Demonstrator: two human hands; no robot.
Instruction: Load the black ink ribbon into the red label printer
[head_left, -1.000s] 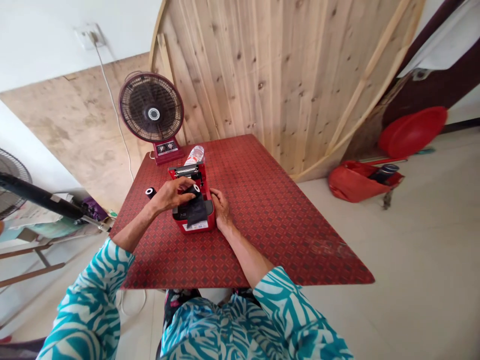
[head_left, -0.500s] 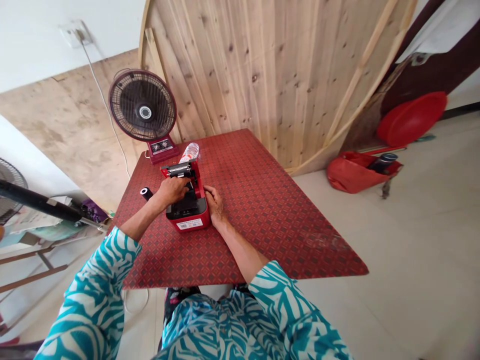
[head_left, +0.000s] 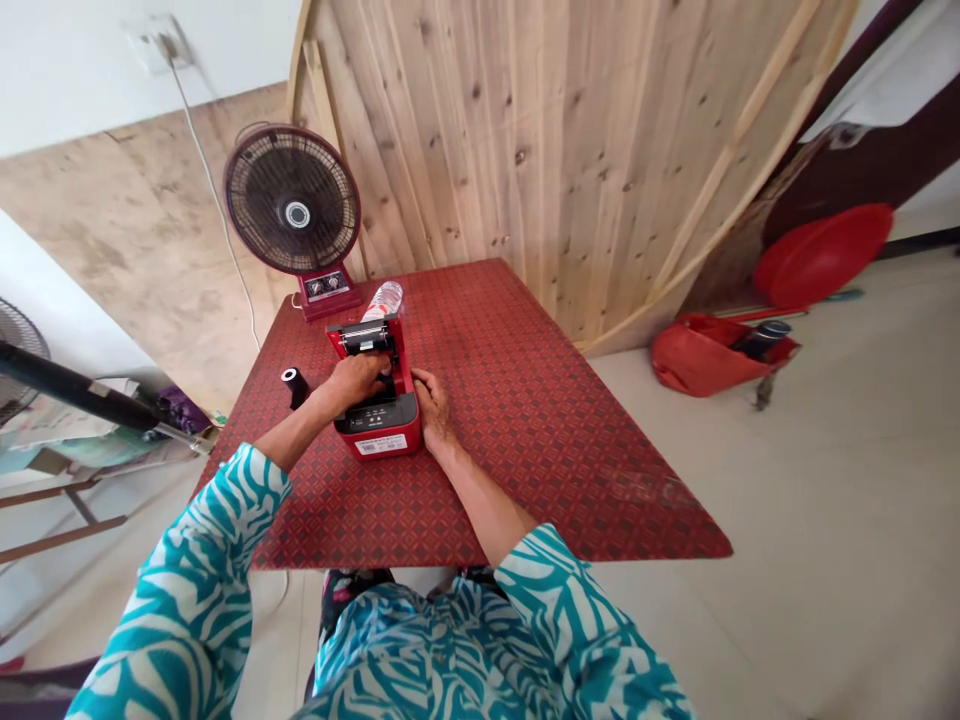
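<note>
A red and black label printer (head_left: 380, 443) stands on the table with its lid raised and a white sticker on its front. Over the opening, my left hand (head_left: 358, 378) reaches in from the left; its fingertips are down inside, so whatever they touch or hold is hidden. Against the printer's right side, my right hand (head_left: 435, 408) grips the casing with curled fingers. A black roll with a white core (head_left: 294, 386) is just left of the printer, close to my left forearm. Behind the raised lid lies a clear plastic bottle (head_left: 385, 300).
A dark red table fan (head_left: 298, 215) stands at the back left of the red patterned table (head_left: 570, 450). A round wooden board (head_left: 525, 150) leans behind the table. On the floor at right are a red bag (head_left: 686, 362) and a red basin (head_left: 823, 255).
My left hand has shifted slightly up and right, deeper into the printer, uncovering the buttons on its front panel. My right hand stays on the side. The camera view has shifted slightly.
</note>
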